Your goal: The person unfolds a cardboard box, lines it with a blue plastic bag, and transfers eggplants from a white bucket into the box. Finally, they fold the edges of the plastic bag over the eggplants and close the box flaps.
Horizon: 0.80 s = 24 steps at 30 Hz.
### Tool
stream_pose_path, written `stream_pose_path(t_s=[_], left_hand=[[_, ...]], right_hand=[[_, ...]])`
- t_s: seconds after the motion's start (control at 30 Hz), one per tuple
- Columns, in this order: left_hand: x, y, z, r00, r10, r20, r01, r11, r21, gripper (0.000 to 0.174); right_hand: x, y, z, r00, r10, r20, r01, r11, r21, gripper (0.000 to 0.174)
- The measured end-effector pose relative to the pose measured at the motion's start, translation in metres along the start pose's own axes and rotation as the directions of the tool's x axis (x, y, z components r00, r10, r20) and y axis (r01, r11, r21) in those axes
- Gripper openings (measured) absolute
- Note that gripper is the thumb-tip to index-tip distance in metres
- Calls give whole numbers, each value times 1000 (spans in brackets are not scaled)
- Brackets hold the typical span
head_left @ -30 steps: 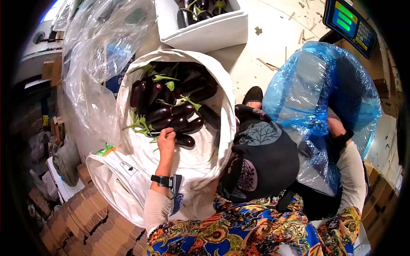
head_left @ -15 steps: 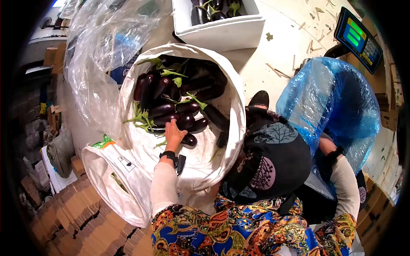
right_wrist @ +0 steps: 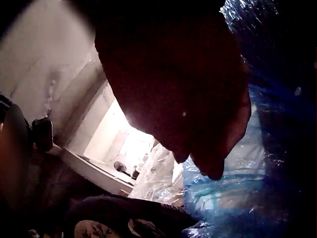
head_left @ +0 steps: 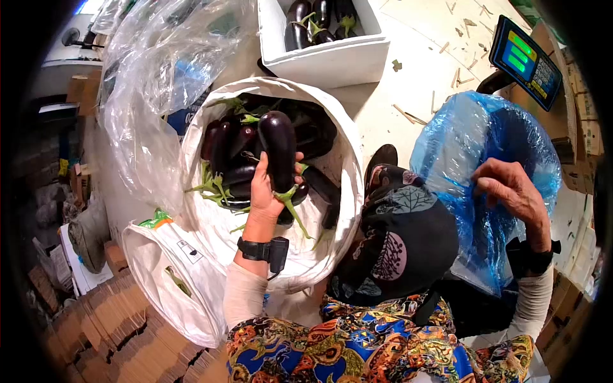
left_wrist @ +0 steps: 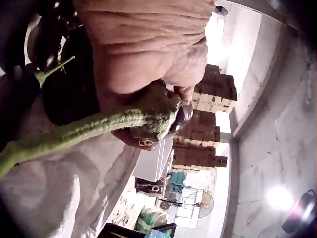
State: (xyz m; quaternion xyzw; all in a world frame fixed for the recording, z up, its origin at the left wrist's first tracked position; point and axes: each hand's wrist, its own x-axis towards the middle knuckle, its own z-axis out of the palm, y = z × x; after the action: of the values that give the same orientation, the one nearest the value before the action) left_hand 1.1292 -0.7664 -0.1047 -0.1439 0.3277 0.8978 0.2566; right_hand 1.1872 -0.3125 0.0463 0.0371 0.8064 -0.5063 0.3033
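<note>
In the head view the left hand grips a dark eggplant, its green stem toward the wrist, above a white sack holding several more eggplants. The left wrist view has the palm round the stem end, with the long stem reaching left. The right hand is raised over a blue plastic bag, fingers bent and nothing seen in them. In the right wrist view that hand is dark, its fingertips beside the blue plastic.
A white foam box with several eggplants stands beyond the sack. A display with green digits is at upper right. Clear plastic lies left, a smaller white bag at lower left, and cardboard below it.
The left hand has lifted an eggplant off the pile, where it was reaching among them. The right hand has come up out of the blue bag and now shows above it.
</note>
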Motion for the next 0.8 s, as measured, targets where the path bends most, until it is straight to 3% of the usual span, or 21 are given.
stream_pose_path(t_s=[0.03, 0.17, 0.27, 0.3, 0.33, 0.37, 0.4, 0.47, 0.5, 0.57, 0.63, 0.67, 0.7, 0.77, 0.8], left_hand=[[0, -1, -5, 997, -27, 76, 30, 999, -45, 52], [-7, -9, 28, 999, 35, 39, -39, 994, 100, 49], [-7, -10, 60, 982, 189, 16, -178, 888, 424, 55], [-2, -6, 79, 972, 224, 69, -231, 869, 438, 58], [3, -1, 100, 958, 266, 109, -283, 803, 525, 60], [13, 3, 121, 902, 366, 228, -425, 666, 612, 64], [17, 12, 146, 903, 317, 289, -428, 618, 660, 71], [19, 16, 216, 812, 323, 485, -583, 446, 679, 80], [26, 12, 232, 710, 315, 630, -704, 284, 651, 79], [41, 4, 263, 437, 269, 858, -885, -40, 463, 77], [48, 16, 275, 313, 195, 929, -950, 53, 309, 69], [43, 15, 265, 581, 130, 803, -772, 401, 493, 62], [32, 19, 257, 768, 140, 625, -608, 465, 643, 51], [46, 16, 195, 899, 171, 404, -427, 552, 716, 45], [46, 12, 163, 970, 177, 168, -242, 617, 749, 40]], right_hand=[[-2, -1, 2, 999, 24, -42, -23, 999, 27, 31], [-9, -11, 5, 990, 55, -129, -39, 991, 124, 30], [-2, -31, 6, 995, -18, -94, 35, 982, 187, 33], [3, -38, 8, 996, -48, -73, 63, 976, 207, 36], [9, -48, 13, 991, -109, -80, 123, 971, 205, 41], [18, -61, 20, 982, -168, -84, 182, 963, 199, 48], [27, -79, 27, 965, -249, -85, 260, 953, 154, 70], [43, -106, 42, 901, -402, -166, 434, 846, 309, 64], [48, -116, 42, 850, -478, -220, 526, 777, 345, 63], [45, -112, 24, 678, -521, -519, 624, 781, 32, 58], [11, -97, -30, 749, -346, -565, 521, 834, 181, 57], [-7, -89, -57, 774, -253, -580, 471, 843, 260, 61], [-21, -74, -68, 858, -259, -444, 439, 818, 371, 55], [-44, -50, -65, 899, -116, -421, 315, 841, 440, 49], [-56, -37, -46, 841, 43, -539, 224, 879, 420, 50]])
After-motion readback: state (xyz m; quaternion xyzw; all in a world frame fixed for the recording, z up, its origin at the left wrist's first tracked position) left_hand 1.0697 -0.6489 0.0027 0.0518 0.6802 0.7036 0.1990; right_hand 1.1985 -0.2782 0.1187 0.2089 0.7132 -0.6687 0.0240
